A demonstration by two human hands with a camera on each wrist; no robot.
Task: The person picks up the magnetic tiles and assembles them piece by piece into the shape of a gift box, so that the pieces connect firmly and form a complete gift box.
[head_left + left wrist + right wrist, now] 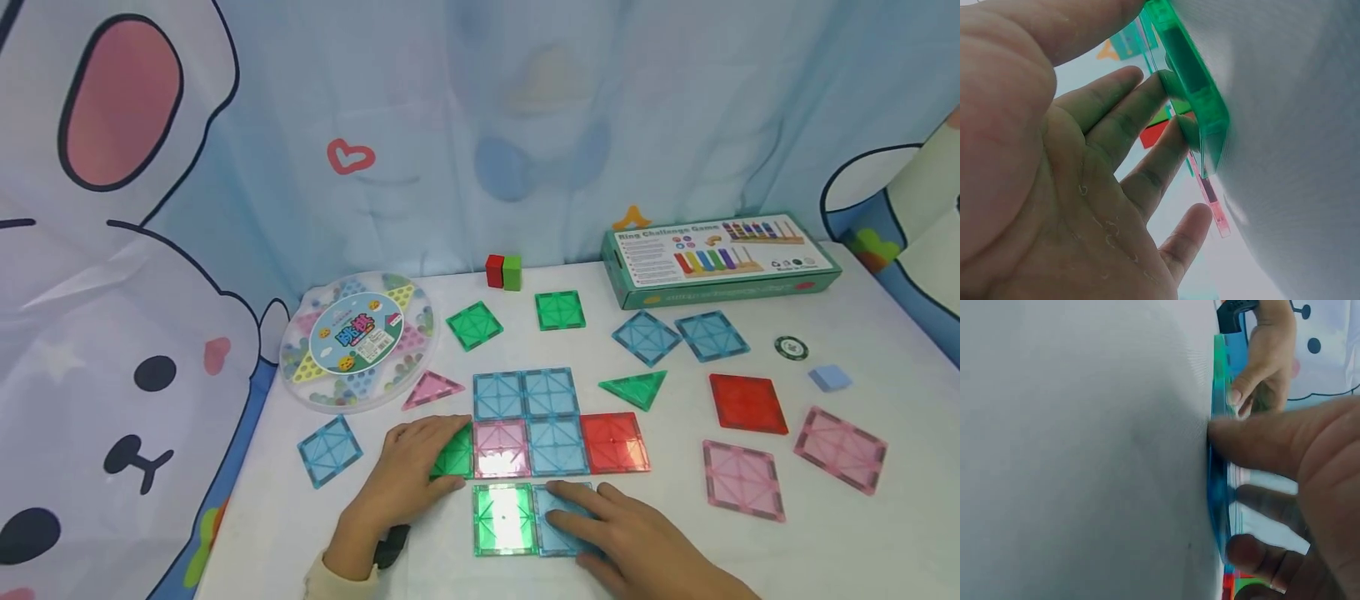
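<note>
Fingers spread apart, your left hand (411,458) touches the green tile (457,455) left of the pink tile (501,448); farther right, your right hand (633,533) pinches the near blue tile (553,540) between thumb and fingers. Both look light, stiff, slippery: hold their edges.

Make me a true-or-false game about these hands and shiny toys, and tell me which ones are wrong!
1. The right hand touches a blue tile. True.
2. The left hand touches a red tile. False: it touches a green tile.
3. The red block and the green block stand side by side. True.
4. All the triangles are green. False: there is a green triangle and a pink triangle.
5. In the head view, the long game box is right of the round game. True.
</note>
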